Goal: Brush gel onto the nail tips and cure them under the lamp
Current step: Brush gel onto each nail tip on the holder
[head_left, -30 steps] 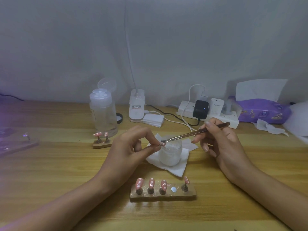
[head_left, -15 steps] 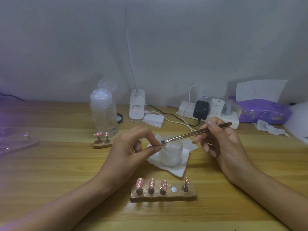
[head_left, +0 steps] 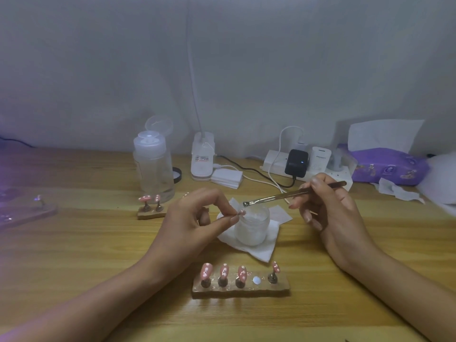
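The only writing I can find is small. There is a red-and-dark label on the white lamp base (head_left: pixel 202 157) at the back of the table (head_left: pixel 74 255), too blurred to read. There is also a grey word on the white adapter (head_left: pixel 320 157) in the power strip (head_left: pixel 270 164), which I cannot make out for sure. The purple tissue pack (head_left: pixel 389 166) shows printed pictures but no legible text. At the far left, a flat clear object (head_left: pixel 22 211) under purple light is smeared and cut off by the edge, and I cannot tell what it is.

My left hand (head_left: pixel 192 225) is raised, with thumb and forefinger pinching one pink nail tip (head_left: pixel 241 212) just above the glass jar (head_left: pixel 251 225), which stands on a white wipe (head_left: pixel 261 251). My other fingers curl under, and my fingertips hide whatever the tip is mounted on. My right hand (head_left: pixel 330 213) holds the brush (head_left: pixel 293 193) like a pen, the handle sloping up to the right. Its bristles sit just above the tip with a small gap showing.

Nearest me, the wooden holder (head_left: pixel 240 290) carries four spotted tips (head_left: pixel 206 271) on posts, with a pale disc (head_left: pixel 256 280) between the third and fourth. A smaller holder (head_left: pixel 151 214) stands in front of the pump bottle (head_left: pixel 153 169).
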